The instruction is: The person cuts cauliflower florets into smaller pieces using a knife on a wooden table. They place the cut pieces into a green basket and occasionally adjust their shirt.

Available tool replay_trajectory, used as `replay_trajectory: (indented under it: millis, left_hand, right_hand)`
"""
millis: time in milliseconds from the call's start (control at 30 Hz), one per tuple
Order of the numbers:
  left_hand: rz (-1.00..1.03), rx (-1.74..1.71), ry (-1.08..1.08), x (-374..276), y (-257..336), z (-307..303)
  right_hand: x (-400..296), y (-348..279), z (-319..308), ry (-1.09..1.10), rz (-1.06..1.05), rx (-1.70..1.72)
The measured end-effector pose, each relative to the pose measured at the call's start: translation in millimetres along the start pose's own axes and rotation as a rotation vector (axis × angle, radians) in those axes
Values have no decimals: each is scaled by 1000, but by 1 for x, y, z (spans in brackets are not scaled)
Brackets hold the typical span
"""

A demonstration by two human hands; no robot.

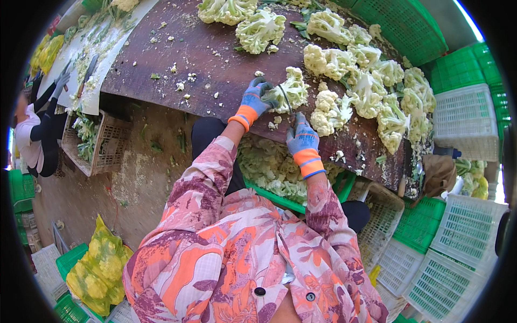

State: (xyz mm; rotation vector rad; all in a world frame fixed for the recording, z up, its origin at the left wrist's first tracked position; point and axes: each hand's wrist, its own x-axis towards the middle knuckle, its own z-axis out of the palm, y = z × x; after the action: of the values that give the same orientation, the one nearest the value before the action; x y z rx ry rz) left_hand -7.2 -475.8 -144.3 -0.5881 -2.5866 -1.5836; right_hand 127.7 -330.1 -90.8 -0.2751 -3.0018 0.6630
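My left hand [256,99], in a grey-blue glove with an orange cuff, grips the left side of a cauliflower piece [294,89] on the dark wooden table [169,76]. In my right hand [301,135], gloved alike, is a knife [285,98]; its thin dark blade lies across that piece, and my fingers hide most of its handle. Close by on the right rests another cauliflower piece [324,111]. Beyond it spreads a heap of cauliflower pieces [365,89]. More cauliflower [260,30] sits at the table's far side.
Below the table edge, a green crate [278,198] holds cauliflower pieces. Stacked crates [464,117] stand at the right. A second knife [402,185] lies near the table's right end. At the far left, a co-worker [36,133] sits beside a leaf-filled crate [101,145]. Yellow net bags [99,266] hold cauliflower.
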Motion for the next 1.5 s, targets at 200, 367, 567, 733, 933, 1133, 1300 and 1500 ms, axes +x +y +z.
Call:
replay_trajectory:
  millis: [200, 367, 567, 733, 933, 1133, 1300, 1500]
  left_hand:
    - [-9, 199, 12, -7, 2, 0]
    - [-61, 314, -29, -10, 10, 2]
    - [-102, 342, -38, -14, 17, 0]
    - [-282, 538, -105, -2, 27, -10]
    - [324, 752, -172, 34, 62, 10]
    - [423, 442, -566, 56, 61, 48]
    - [110, 559, -454, 40, 57, 34]
    - [-141, 698, -425, 9, 83, 16]
  right_hand:
    - [16, -3, -2, -128, 7, -211]
    - [29, 3, 10, -201, 29, -296]
    - [23, 11, 23, -270, 140, -220]
    - [-12, 52, 16, -208, 128, -227]
    - [-37, 74, -3, -25, -28, -417]
    - [-46, 78, -21, -106, -12, -407]
    - [-84, 90, -18, 6, 158, -135]
    - [-106, 48, -27, 212, 288, 265]
